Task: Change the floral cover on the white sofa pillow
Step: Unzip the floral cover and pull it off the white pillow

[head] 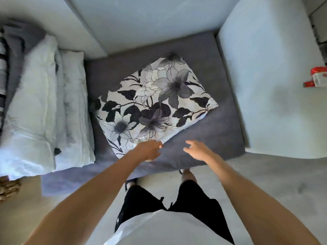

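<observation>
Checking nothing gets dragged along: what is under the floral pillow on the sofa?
The floral pillow lies on the grey seat, which shows all round it. The left hand touches its near edge. Whatever lies directly beneath is covered.

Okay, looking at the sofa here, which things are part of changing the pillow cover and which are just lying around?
Part of the job:
floral pillow
left hand, at the pillow's near edge
right hand, open over the sofa seat

Lying about:
white bedding, piled left
red and white container, far right
</observation>
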